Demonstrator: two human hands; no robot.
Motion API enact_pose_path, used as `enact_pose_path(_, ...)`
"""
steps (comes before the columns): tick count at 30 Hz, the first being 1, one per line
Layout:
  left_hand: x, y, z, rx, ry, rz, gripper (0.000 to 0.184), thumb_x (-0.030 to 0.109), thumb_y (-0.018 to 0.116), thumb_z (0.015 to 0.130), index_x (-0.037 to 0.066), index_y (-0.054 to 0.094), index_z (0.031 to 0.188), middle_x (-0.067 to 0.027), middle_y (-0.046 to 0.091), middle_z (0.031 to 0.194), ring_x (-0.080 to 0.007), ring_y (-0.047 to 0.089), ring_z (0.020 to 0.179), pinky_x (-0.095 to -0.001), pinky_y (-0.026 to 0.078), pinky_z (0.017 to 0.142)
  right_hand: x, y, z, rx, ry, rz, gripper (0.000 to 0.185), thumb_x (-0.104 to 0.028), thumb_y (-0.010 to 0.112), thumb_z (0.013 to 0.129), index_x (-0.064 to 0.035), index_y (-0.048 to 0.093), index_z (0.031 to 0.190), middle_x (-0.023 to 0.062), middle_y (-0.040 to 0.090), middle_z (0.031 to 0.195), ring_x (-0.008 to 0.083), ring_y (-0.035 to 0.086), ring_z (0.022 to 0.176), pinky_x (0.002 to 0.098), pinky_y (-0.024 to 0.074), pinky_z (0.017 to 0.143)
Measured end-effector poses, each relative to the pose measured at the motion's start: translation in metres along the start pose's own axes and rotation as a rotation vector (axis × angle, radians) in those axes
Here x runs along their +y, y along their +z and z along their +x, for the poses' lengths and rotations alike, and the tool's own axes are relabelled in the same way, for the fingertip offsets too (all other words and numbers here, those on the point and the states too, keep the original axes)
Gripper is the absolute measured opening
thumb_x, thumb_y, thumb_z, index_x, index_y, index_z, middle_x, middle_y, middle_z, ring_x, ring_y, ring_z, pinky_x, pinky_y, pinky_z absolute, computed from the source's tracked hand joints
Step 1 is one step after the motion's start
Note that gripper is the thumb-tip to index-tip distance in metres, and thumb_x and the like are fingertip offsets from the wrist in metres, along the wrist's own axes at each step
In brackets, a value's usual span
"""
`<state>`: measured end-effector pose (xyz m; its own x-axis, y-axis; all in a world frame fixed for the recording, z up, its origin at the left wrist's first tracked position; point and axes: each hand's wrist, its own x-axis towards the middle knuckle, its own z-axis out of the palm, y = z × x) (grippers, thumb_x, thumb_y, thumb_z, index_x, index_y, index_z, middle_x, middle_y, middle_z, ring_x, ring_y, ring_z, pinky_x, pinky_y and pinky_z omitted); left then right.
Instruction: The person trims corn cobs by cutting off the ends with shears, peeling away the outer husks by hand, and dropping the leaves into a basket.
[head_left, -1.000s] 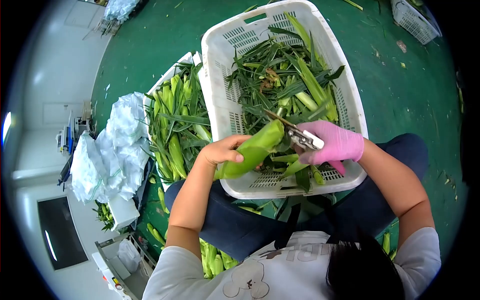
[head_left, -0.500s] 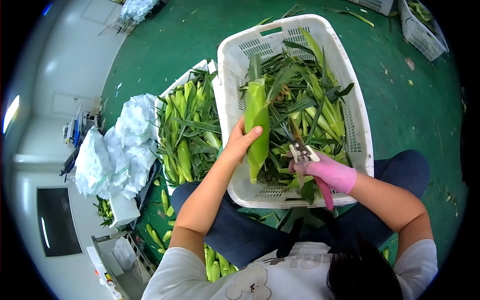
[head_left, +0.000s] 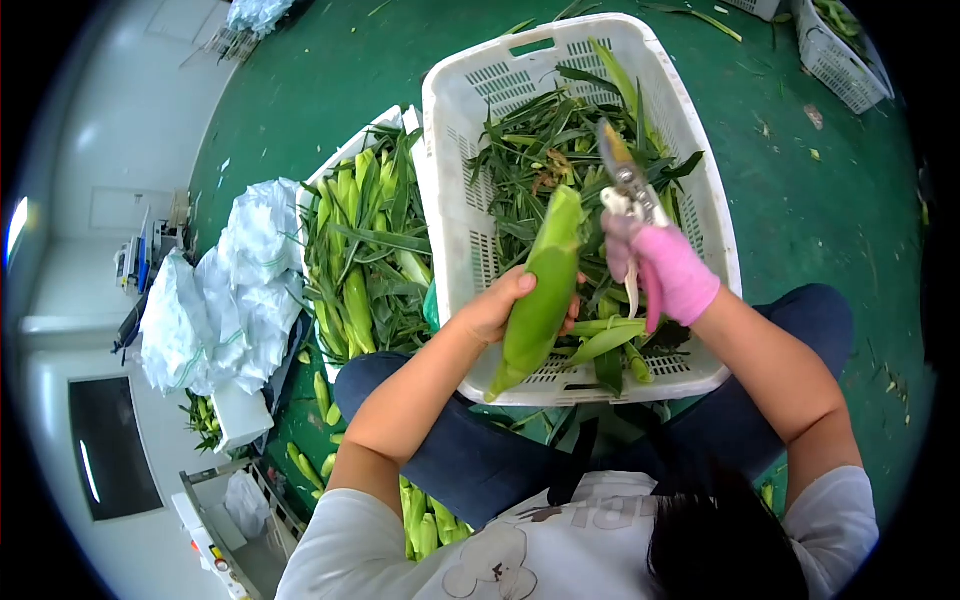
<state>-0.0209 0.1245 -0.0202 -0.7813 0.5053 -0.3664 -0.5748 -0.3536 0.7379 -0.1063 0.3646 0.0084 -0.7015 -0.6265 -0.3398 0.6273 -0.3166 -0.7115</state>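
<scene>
My bare left hand is wrapped round a green corn ear in its husk, tilted with its cut end up and to the right. My right hand, in a pink glove, grips pruning shears with pink and white handles; their blades point up and away, to the right of the ear. Both hands are over the near part of a large white basket. Inside it lie many cut leaves and husk pieces.
Left of the basket stands a white crate full of unhusked corn. Crumpled plastic bags lie farther left. Several ears lie by my legs. Another white basket stands at the far right on the green floor.
The ear swung upright, then tilted with its cut end to the right. The shears dropped away from it and have since risen, blades now pointing away. A long leaf at its top is gone.
</scene>
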Motion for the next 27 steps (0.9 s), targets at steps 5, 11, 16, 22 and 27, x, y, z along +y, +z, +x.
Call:
enact_pose_path(5, 0.024, -0.003, 0.002, 0.312, 0.292, -0.161, 0.069, 0.059, 0.059, 0.091, 0.003, 0.05, 0.131, -0.0156, 0.062, 0.119, -0.0303, 0.062, 0.109, -0.0476, 0.048, 0.1, 0.015, -0.02, -0.008, -0.096, 0.194, 0.185, 0.036, -0.024, 0.061, 0.095, -0.0012, 0.055, 0.123, 0.0071, 0.063, 0.099, 0.021, 0.064, 0.092, 0.0331, 0.0538, 0.084)
enact_pose_path(11, 0.052, -0.024, 0.001, 0.688, 0.718, -0.125, 0.054, 0.033, 0.068, 0.096, 0.004, 0.044, 0.134, -0.0129, 0.058, 0.132, -0.0291, 0.056, 0.126, -0.048, 0.045, 0.109, 0.047, 0.009, -0.045, -0.18, 0.498, -0.065, 0.048, -0.03, 0.061, 0.092, -0.0092, 0.048, 0.134, 0.0083, 0.061, 0.114, 0.0227, 0.059, 0.115, 0.0395, 0.0456, 0.097)
enact_pose_path(16, 0.033, 0.011, 0.012, 0.791, 0.827, -0.139, 0.042, 0.025, 0.067, 0.097, 0.003, 0.047, 0.127, -0.0125, 0.059, 0.124, -0.0247, 0.057, 0.119, -0.0418, 0.046, 0.105, 0.062, 0.018, -0.018, -0.109, 0.519, -0.115, 0.048, -0.044, 0.064, 0.09, -0.0036, 0.058, 0.117, 0.0053, 0.06, 0.1, 0.0151, 0.055, 0.092, 0.0298, 0.0424, 0.077)
enact_pose_path(22, 0.021, 0.01, 0.019, 0.74, 0.791, -0.163, 0.053, 0.043, 0.068, 0.094, 0.005, 0.05, 0.126, -0.0091, 0.056, 0.127, -0.0225, 0.053, 0.122, -0.0414, 0.041, 0.108, 0.078, 0.01, 0.012, 0.098, 0.096, -0.332, 0.037, -0.019, 0.072, 0.084, -0.0026, 0.056, 0.113, 0.0034, 0.058, 0.095, 0.0113, 0.055, 0.085, 0.0275, 0.0466, 0.077)
enact_pose_path(27, 0.018, -0.015, 0.022, 0.771, 0.67, -0.563, 0.059, 0.06, 0.053, 0.097, 0.007, 0.053, 0.124, -0.0089, 0.062, 0.121, -0.0251, 0.057, 0.116, -0.0436, 0.042, 0.108, 0.066, 0.008, 0.006, 0.106, -0.039, -0.589, 0.032, -0.015, 0.073, 0.08, -0.0012, 0.059, 0.106, 0.0012, 0.06, 0.081, 0.0106, 0.057, 0.071, 0.0271, 0.0493, 0.066)
